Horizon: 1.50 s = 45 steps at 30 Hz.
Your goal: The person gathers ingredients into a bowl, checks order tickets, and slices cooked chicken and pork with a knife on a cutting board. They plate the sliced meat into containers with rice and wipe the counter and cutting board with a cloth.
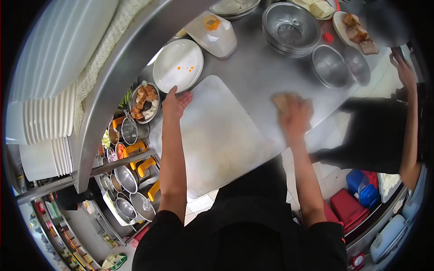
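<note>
My right hand (297,118), blurred by motion, is closed on a tan cloth (282,103) over the steel counter, right of the cutting board. The white cutting board (221,131) lies in front of me, with faint brownish stains near its front edge. My left hand (177,104) has its fingers apart and holds nothing, at the near rim of a white oval plate (174,63). Whether it touches that rim I cannot tell. Orange spots mark the plate. Beside my left wrist stands a bowl of browned meat pieces (144,101).
Behind the plate is a plastic jug with an orange cap (211,22). Stacked metal bowls (291,29) and a plate of meat (357,34) stand farther back. Metal containers with yellow-handled scoops (145,167) line the left. Another person's arm (409,104) reaches in at right.
</note>
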Each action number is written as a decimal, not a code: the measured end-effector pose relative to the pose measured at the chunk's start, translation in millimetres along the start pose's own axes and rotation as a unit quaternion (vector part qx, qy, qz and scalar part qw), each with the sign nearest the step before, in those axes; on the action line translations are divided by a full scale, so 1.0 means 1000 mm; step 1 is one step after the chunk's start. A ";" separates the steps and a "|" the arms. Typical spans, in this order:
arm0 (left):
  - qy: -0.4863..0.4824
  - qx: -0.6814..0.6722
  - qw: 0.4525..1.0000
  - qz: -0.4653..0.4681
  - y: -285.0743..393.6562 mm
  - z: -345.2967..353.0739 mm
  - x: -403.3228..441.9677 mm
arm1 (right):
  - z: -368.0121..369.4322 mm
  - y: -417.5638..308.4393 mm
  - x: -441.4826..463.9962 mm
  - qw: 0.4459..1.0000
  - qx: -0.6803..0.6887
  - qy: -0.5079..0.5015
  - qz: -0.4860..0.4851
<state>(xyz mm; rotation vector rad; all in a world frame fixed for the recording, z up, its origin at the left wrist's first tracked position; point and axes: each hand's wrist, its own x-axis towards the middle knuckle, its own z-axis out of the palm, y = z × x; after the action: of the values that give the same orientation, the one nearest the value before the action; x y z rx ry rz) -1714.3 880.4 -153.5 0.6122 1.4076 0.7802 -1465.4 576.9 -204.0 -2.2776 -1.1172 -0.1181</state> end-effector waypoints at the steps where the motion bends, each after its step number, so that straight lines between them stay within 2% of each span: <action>1: -0.007 0.014 1.000 -0.008 0.000 0.000 0.020 | -0.005 0.005 0.000 0.999 -0.009 0.007 0.032; 5: -0.035 0.060 0.997 -0.023 -0.015 -0.022 0.077 | -0.007 0.009 0.009 0.996 0.036 -0.016 0.076; 6: -0.045 0.070 0.996 -0.022 -0.012 -0.018 0.076 | -0.003 0.016 0.010 0.992 0.089 0.002 0.085; 9: -0.140 -0.072 0.988 0.001 -0.021 -0.014 0.034 | 0.000 0.022 0.023 0.963 0.247 0.025 0.106; 11: -0.095 -0.128 0.986 0.058 -0.030 -0.001 -0.007 | -0.030 -0.023 0.038 0.928 0.353 -0.002 0.122; 12: -0.108 -0.129 0.985 0.044 -0.032 -0.008 -0.017 | -0.030 -0.035 0.046 0.934 0.353 0.003 0.046; 14: -0.098 -0.104 0.989 0.032 -0.047 -0.022 -0.031 | -0.031 -0.073 0.064 0.931 0.362 -0.011 -0.036; 18: -0.043 -0.036 0.997 0.060 -0.060 -0.020 -0.083 | -0.033 -0.157 0.104 0.937 0.296 -0.101 -0.157; 20: -0.036 -0.018 0.995 0.095 -0.066 -0.019 -0.097 | 0.000 -0.180 0.115 0.940 0.230 -0.135 -0.214; 23: -0.008 -0.009 0.991 0.134 -0.071 -0.016 -0.103 | 0.062 -0.185 0.106 0.935 0.144 -0.142 -0.290; 27: 0.061 0.008 0.985 0.161 -0.097 -0.032 -0.076 | 0.072 -0.168 0.080 0.922 0.054 -0.158 -0.349; 28: 0.084 0.002 0.983 0.160 -0.102 -0.032 -0.071 | 0.069 -0.163 0.072 0.921 0.079 -0.157 -0.348; 32: 0.100 0.026 0.952 0.289 -0.095 -0.019 -0.089 | 0.038 -0.154 0.050 0.892 0.018 -0.275 -0.359; 34: 0.102 0.029 0.930 0.352 -0.085 -0.010 -0.092 | 0.033 -0.155 0.049 0.890 0.015 -0.327 -0.316; 38: 0.096 0.099 0.925 0.355 -0.072 -0.002 -0.100 | -0.012 -0.193 0.069 0.846 -0.074 -0.481 -0.219; 41: 0.099 0.087 0.928 0.349 -0.070 0.007 -0.102 | -0.010 -0.189 0.074 0.810 -0.138 -0.471 -0.322; 44: 0.115 0.078 0.920 0.367 -0.074 0.004 -0.096 | -0.038 -0.183 0.079 0.750 -0.241 -0.533 -0.309; 45: 0.120 0.071 0.916 0.375 -0.073 0.002 -0.093 | -0.053 -0.175 0.082 0.737 -0.217 -0.574 -0.284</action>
<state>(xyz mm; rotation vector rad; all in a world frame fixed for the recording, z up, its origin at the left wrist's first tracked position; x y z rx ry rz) -1703.5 763.0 -152.0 1.2406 1.4594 1.4019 -1533.8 687.0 -51.5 -2.2121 -2.6239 1.0424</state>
